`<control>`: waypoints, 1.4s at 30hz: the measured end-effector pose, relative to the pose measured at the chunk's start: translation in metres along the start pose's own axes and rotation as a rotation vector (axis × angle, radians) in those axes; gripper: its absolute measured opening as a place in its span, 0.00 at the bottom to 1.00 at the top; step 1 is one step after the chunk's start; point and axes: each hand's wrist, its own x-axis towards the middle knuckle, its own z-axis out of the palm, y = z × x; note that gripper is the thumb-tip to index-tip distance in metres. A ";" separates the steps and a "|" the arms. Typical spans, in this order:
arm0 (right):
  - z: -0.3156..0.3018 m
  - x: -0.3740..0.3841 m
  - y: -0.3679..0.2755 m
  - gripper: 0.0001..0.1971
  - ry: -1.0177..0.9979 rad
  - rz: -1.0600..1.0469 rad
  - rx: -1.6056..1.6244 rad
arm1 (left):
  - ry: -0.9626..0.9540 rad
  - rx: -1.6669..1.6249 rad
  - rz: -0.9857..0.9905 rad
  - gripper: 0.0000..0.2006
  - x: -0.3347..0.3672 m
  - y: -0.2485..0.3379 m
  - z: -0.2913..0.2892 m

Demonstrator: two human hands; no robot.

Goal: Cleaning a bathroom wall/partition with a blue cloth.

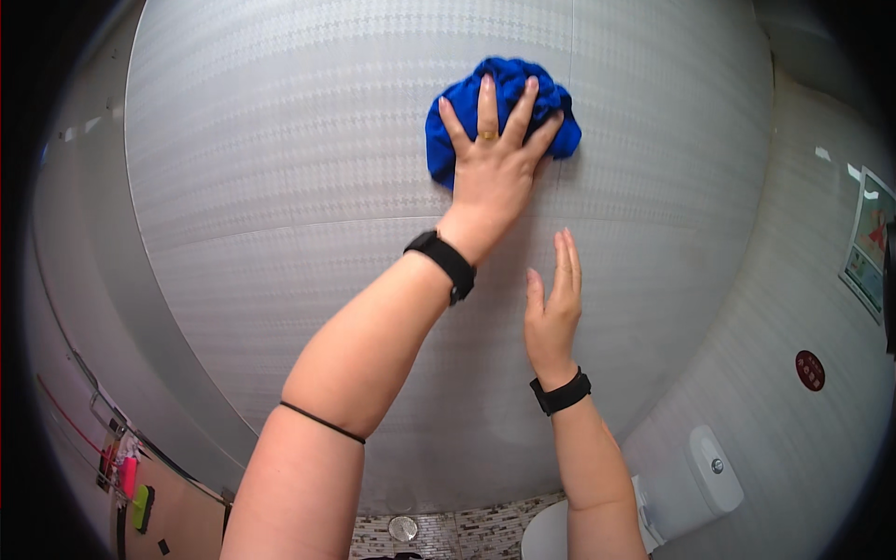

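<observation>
A bunched blue cloth (pixel 511 78) is pressed to the grey patterned wall panel (pixel 280 131) in the upper middle. My left hand (pixel 493 154) holds it there with the palm down and the fingers spread over its folds. Below and to the right, my right hand (pixel 553 308) is raised in front of the panel with its fingers stretched out and nothing in it. Whether it touches the panel I cannot tell.
A white toilet (pixel 695 481) stands at the lower right. The mosaic floor has a round drain (pixel 402 528). On the right wall are a framed picture (pixel 870 247) and a dark red round sticker (pixel 810 371). A green brush (pixel 143 507) hangs at the lower left.
</observation>
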 end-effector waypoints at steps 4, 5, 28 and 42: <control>-0.005 0.001 0.002 0.25 0.070 0.000 0.061 | -0.043 -0.021 0.019 0.22 -0.054 0.022 -0.015; -0.007 0.000 0.004 0.24 0.074 0.014 0.078 | -0.050 -0.045 0.022 0.23 -0.068 0.029 -0.017; -0.012 -0.061 0.037 0.17 -0.109 0.074 0.087 | -0.224 -0.028 0.024 0.22 -0.203 0.064 -0.041; 0.020 -0.044 0.010 0.33 -0.170 0.108 0.129 | -0.066 0.029 -0.140 0.28 -0.116 0.006 -0.035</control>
